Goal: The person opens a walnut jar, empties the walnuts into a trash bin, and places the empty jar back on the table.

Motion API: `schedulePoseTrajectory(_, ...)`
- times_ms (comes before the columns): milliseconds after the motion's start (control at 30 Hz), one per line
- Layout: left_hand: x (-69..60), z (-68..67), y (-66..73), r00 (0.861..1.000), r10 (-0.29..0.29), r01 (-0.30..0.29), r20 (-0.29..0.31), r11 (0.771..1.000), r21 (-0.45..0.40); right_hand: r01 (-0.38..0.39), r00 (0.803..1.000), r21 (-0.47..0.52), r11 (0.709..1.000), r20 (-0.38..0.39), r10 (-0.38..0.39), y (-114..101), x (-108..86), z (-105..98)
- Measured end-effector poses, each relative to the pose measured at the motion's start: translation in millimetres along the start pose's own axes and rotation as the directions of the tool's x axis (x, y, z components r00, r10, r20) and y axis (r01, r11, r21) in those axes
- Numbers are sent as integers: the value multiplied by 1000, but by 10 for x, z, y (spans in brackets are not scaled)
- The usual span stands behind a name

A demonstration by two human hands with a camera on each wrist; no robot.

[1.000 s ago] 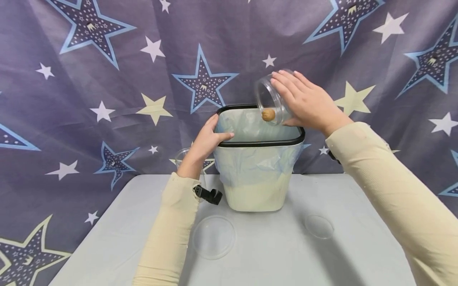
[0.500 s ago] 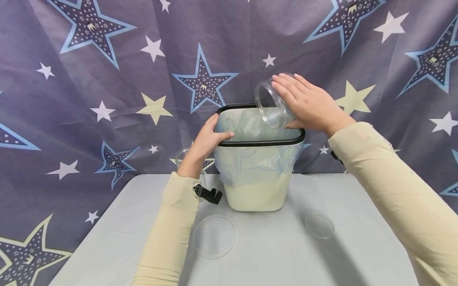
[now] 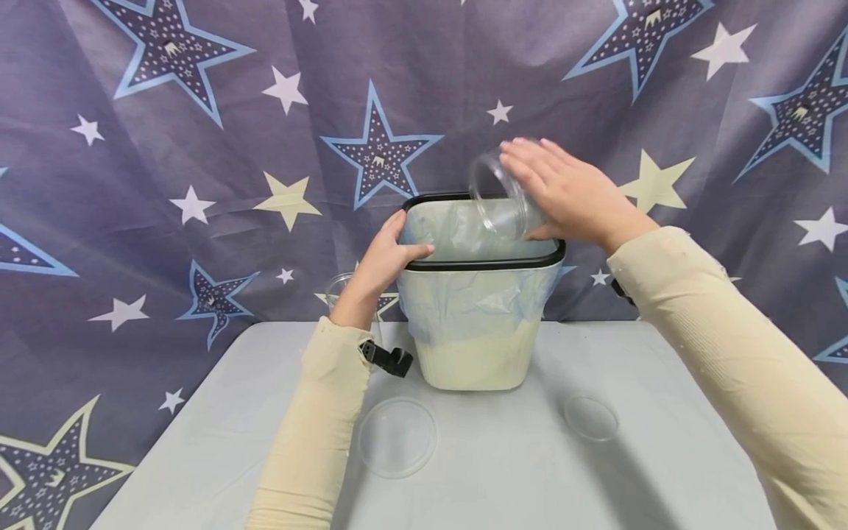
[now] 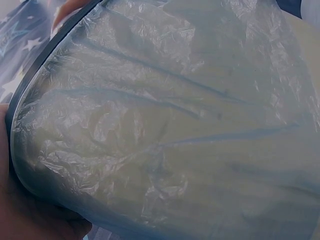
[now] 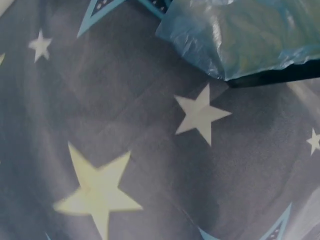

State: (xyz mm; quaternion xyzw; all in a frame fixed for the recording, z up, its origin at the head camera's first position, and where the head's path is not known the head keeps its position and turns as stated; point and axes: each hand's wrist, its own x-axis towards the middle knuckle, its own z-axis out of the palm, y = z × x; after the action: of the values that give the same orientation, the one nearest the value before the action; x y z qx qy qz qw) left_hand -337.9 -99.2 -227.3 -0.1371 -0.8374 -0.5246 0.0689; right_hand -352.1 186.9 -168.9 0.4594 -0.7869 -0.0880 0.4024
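Note:
A white trash bin with a black rim and a bluish plastic liner folded over its top stands on the table. My left hand grips its left rim, thumb across the edge; in the left wrist view part of that hand lies against the rim. Above the bin's right side, my right hand holds a clear plastic jar, tilted with its mouth to the left. I see nothing inside the jar, which is slightly blurred. The bin's bottom is hidden. The right wrist view shows the liner, but no hand.
Two clear round lids, a larger lid and a smaller lid, lie on the grey table. Another clear container stands behind my left wrist. A star-patterned cloth hangs behind the table.
A small round brown item at the jar's mouth one second ago is gone from view half a second later. The jar has tipped slightly lower. My left hand stays on the rim.

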Motion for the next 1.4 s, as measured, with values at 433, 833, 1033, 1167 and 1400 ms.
schedulePoseTrajectory(433,3,7,5,1000,14,-14,-2,1000,-6,-57,994,23,998,-96,59,108,-203,-35)
schedulePoseTrajectory(833,6,0,4,1000,15,-15,0,1000,-10,-401,857,234,886,-245,453,251,-708,-26)
schedulePoseTrajectory(1033,13,2,-1,1000,10,-10,3,1000,-17,-459,835,254,851,-203,511,247,-966,39)
schedulePoseTrajectory(1167,6,0,2,1000,6,-6,-3,1000,-14,-496,822,276,823,-155,547,219,-1090,77)
schedulePoseTrajectory(1400,1,1,5,1000,-3,3,-2,1000,-13,-523,788,369,768,-133,601,127,-1305,210)
